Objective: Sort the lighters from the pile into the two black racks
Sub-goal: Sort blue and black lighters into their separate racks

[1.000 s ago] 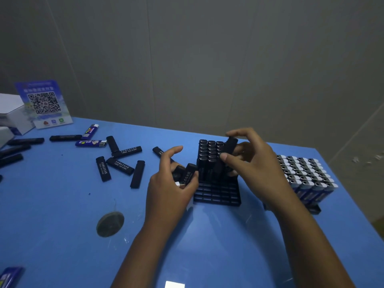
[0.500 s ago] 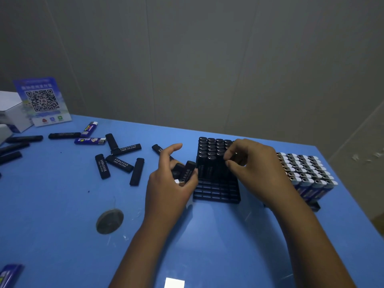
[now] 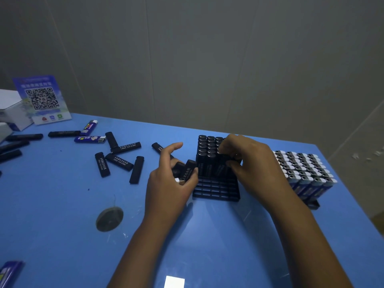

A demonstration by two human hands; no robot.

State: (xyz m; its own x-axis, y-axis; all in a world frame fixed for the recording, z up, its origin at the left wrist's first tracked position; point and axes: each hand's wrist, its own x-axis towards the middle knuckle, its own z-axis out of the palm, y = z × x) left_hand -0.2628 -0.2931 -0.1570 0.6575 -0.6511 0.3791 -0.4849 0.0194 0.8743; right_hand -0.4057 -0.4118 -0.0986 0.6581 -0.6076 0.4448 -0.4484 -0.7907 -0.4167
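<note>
A black rack (image 3: 216, 191) stands mid-table with black lighters (image 3: 207, 146) filling its far rows and bare slots at the front. My right hand (image 3: 251, 161) pinches a black lighter (image 3: 223, 166) standing in the rack's right side. My left hand (image 3: 168, 183) grips a few black lighters (image 3: 188, 171) just left of the rack, index finger raised. Another rack (image 3: 312, 203) at the right is packed with blue lighters (image 3: 303, 169) with silver tops. Loose black lighters (image 3: 118, 162) and blue lighters (image 3: 90, 139) lie scattered on the left.
The blue table (image 3: 62, 215) has a round grey disc (image 3: 109, 218) in front of the pile. A QR-code sign (image 3: 42, 99) and white boxes (image 3: 10, 109) stand at the far left. One more blue lighter (image 3: 8, 273) lies at the near left corner. A grey wall is behind.
My right hand has lowered its black lighter from above the rack down into a slot. My left hand has stayed beside the rack with its lighters.
</note>
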